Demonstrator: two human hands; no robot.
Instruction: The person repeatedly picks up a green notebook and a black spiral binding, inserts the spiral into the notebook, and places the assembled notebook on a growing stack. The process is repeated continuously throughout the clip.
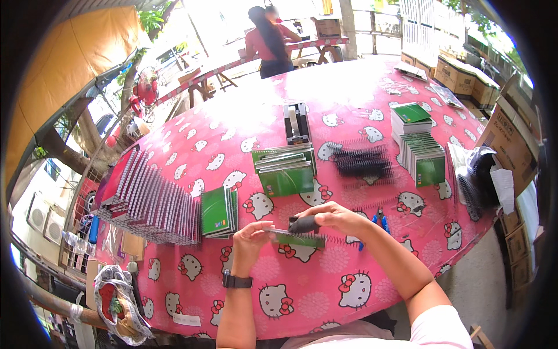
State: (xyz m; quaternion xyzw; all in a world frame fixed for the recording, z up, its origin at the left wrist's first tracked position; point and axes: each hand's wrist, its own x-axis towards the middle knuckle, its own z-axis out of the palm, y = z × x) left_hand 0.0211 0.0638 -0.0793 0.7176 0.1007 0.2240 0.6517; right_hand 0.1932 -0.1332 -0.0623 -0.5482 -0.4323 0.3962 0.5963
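The left hand pinches the left end of a green notebook, held over the pink worktop near its front edge. The right hand curls at the notebook's right part, a dark thing at its fingers; whether it grips cannot be told. A black coil runs rightward from the notebook toward blue-handled pliers.

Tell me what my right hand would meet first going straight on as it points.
Probably your left hand, at the left end of the green notebook; depth is hard to judge.
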